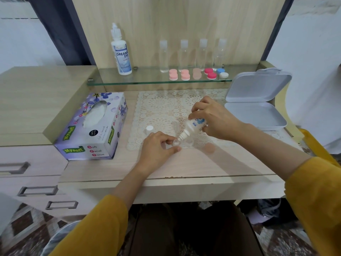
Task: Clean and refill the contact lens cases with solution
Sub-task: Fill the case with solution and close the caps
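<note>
Desk [184, 167]: pale wood laminate, work area at centre.
Glass shelf [144, 78] runs along the back.
Tissue box [88, 126], floral, lies at left on the desk.
White hinged box [256, 100] is at right with its lid open.
Lace mat [162, 108] lies between the tissue box and the hinged box.

On the shelf:
- 1 large solution bottle [121, 56], upright.
- 4 clear bottles [183, 54] in a row, capped.
- In front of them, a row of closed lens cases [185, 74], mostly pink lids, 1 blue and white.

Right hand [212, 117]: fingers wrapped round a small solution bottle [193, 125], tipped nozzle-down toward the left.
Left hand [156, 150]: thumb and forefinger pinch 1 end of an open clear lens case [187, 143] at the mat's front edge. The nozzle sits right over the well nearest those fingers.

White cap [149, 128] stands on the mat just behind the left hand.
1 pink lid [209, 147] lies on the desk just beside the case.

Handling, as judged:
- The case looks light, rigid and smooth, probably slippery once wet, and likely to skate or tip if nudged by the nozzle. Pinch it at the rim or outer wall, fingers out of the wells.
- The bottle looks like soft plastic. Grip mid-body and squeeze gently, since a hard squeeze would likely overfill so shallow a well.
</note>
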### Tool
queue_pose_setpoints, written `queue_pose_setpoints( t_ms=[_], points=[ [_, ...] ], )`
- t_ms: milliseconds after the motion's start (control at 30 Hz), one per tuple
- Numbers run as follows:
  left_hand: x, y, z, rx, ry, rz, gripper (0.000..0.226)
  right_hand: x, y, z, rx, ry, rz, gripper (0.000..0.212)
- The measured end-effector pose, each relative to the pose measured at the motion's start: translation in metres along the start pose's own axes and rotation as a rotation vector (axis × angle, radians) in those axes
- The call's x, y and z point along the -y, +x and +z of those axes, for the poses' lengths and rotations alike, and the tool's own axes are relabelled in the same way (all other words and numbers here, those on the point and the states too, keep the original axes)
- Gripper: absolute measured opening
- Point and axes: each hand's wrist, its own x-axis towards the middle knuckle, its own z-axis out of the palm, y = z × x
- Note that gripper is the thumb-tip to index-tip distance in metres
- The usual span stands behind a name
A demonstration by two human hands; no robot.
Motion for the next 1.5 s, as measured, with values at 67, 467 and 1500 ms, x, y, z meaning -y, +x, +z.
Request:
queue_pose_setpoints(
  t_ms=[67,467,1500],
  points=[
    [0.0,0.0,0.0,0.002,-0.007,-0.003,0.024,0.0,0.0,0.001,-0.006,0.002,0.0,0.046],
    [0.0,0.0,0.0,-0.001,-0.021,-0.001,0.021,-0.01,-0.008,0.006,-0.015,0.07,0.058,0.047],
    [0.003,0.001,0.002,-0.004,-0.015,0.007,0.022,-0.026,-0.025,0.002,-0.069,0.03,0.071,0.046]
  ],
)
